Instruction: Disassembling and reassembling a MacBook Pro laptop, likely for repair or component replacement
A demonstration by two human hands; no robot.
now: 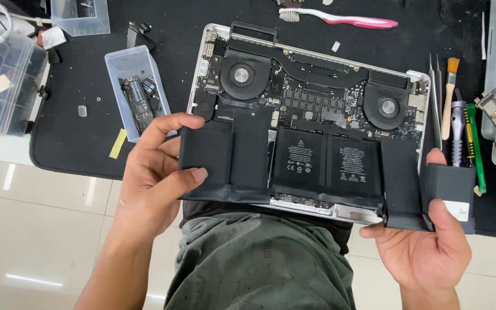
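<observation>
At frame centre, my left hand (159,166) and right hand (431,241), fingers curled closed, grip the ends of a black battery pack (317,166) with small white labels, over the open laptop (311,86). Bare black mat (76,138) lies left.

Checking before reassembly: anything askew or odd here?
Yes. The black multi-cell battery pack sits crooked over the open silver laptop case: its right end cell hangs past the case edge in the right hand, and the left hand grips the left cells.
</observation>
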